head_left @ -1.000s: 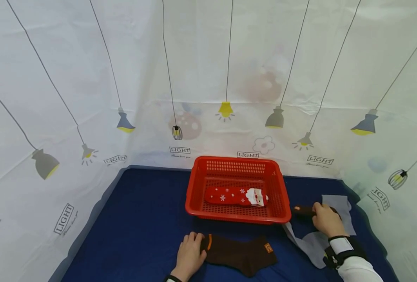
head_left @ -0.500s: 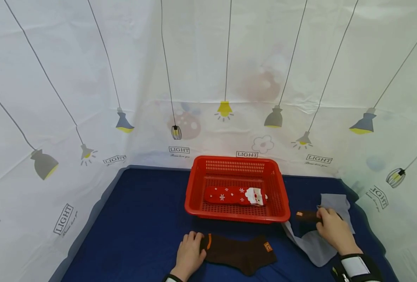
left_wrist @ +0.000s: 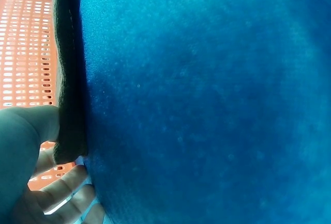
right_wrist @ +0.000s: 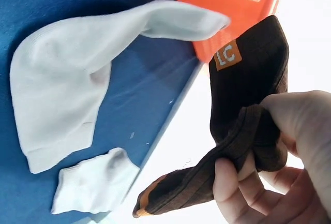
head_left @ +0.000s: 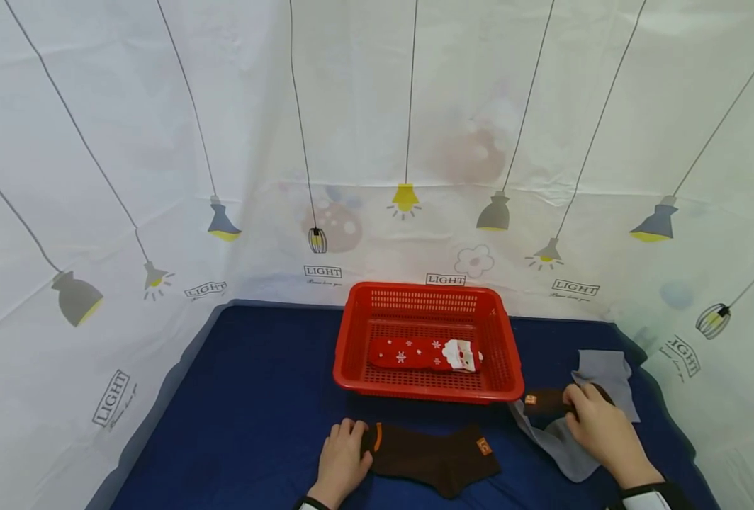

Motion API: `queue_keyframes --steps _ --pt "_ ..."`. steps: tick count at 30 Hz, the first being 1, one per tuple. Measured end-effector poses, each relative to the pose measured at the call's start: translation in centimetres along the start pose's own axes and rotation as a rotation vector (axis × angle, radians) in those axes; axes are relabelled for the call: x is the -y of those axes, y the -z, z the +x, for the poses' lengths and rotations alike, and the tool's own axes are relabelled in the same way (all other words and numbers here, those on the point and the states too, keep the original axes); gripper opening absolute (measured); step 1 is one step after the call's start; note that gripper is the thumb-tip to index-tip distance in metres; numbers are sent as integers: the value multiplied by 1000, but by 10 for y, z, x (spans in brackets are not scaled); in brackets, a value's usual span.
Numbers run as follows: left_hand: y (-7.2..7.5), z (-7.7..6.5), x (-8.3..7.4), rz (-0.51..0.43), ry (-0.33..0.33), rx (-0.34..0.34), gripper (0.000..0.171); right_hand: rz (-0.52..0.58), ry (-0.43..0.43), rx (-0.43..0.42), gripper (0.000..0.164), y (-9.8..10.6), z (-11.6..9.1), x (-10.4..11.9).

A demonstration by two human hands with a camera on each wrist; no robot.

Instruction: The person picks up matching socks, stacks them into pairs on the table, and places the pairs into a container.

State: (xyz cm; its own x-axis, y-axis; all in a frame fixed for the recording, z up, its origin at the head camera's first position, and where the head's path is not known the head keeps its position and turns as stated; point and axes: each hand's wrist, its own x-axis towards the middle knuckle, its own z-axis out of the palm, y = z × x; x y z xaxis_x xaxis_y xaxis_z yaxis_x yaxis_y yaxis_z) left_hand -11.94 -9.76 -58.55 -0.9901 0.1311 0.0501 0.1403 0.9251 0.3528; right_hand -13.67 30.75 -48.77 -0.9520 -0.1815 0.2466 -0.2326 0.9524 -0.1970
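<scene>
In the head view, a dark brown sock (head_left: 424,457) with orange trim lies flat on the blue cloth. My left hand (head_left: 341,460) is at its toe, thumb on one side and index finger on the other. From the left wrist, that sock (left_wrist: 72,89) shows edge-on against the thumb. My right hand (head_left: 597,425) grips a second brown sock (head_left: 546,402), held up over a grey sock (head_left: 571,453). In the right wrist view, this brown sock (right_wrist: 243,79) hangs bent between thumb and fingers, its orange label showing.
A red plastic basket (head_left: 428,393) stands at the back centre with a red Santa sock (head_left: 409,353) inside. Another grey sock (head_left: 609,372) lies at the right, beyond my right hand. A white curtain (head_left: 364,142) printed with lamps borders the blue cloth (head_left: 256,397).
My right hand has shifted slightly nearer with the brown sock, which went right, then back left toward the basket. My left hand and the flat sock have stayed put.
</scene>
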Motion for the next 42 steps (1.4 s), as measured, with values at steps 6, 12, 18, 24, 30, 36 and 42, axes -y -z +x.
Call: queue_keyframes --steps 6,12,18,24,30,36,42 --pt "-1 1 2 -2 -2 -8 30 -17 91 -50 20 0 2 18" --pt "-3 0 2 -11 14 6 29 -6 178 -67 23 -3 4 40" --pt "-4 0 1 -9 11 -9 29 8 206 -15 27 -6 7 61" --pt "-6 0 3 -4 6 -13 29 42 245 -7 26 -13 11 81" --pt "-8 1 4 -7 9 -15 29 91 294 10 22 -23 19 108" --pt "-7 0 4 -16 16 -8 29 127 356 18 21 -37 28 138" --pt "-7 0 4 -16 12 -7 29 147 406 41 19 -49 33 163"
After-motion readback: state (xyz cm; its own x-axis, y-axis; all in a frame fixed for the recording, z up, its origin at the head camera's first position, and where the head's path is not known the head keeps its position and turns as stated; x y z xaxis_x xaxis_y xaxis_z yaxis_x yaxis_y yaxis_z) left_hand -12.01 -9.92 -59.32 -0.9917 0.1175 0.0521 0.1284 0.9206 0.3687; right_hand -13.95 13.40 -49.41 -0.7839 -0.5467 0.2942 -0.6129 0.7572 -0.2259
